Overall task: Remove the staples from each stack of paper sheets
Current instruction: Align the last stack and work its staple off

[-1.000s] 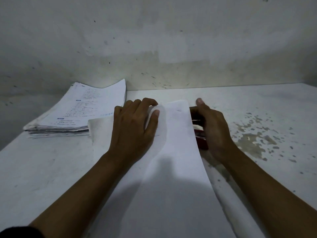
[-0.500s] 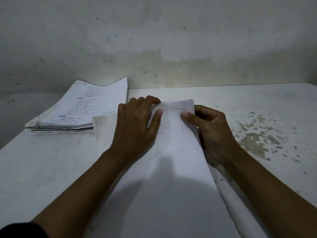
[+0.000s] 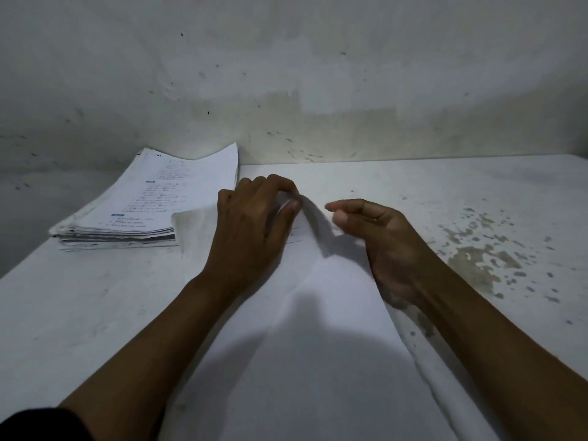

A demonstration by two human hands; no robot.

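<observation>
A flat stack of white paper sheets (image 3: pixel 305 345) is being laid lengthwise on a worn white painted tabletop (image 3: pixel 79 313), and it is taken here as the landmark. Its far end is being pinned under the left hand (image 3: pixel 251 230); the fingers (image 3: pixel 280 183) are being curled, and the far corner of the top sheet is being pinched between thumb and forefinger and lifted into a raised fold. The right hand (image 3: pixel 385 243) is being held at the right edge of the stack, with its heel resting near that edge. Its thumb and forefinger tips are being pressed together in a pinch above the sheet; whether anything is being held between them cannot be determined, as any such item is too small to resolve.

To the far left of the stack, a thick pile of printed white pages (image 3: pixel 149 205) is being kept against a stained grey-white plaster wall (image 3: pixel 318 74), just beside the landmark's far left corner. To the right of the stack, a patch of brown chipped paint (image 3: pixel 477 262) is being shown on the tabletop.

The near end of the stack is being cut off by the lower frame edge and darkened by a shadow. The stack's far edge is being screened by the left hand. A dark sleeve (image 3: pixel 38 424) is being cropped at the lower left. Printed lines and small blue headings on the pile are too blurred to be read.
</observation>
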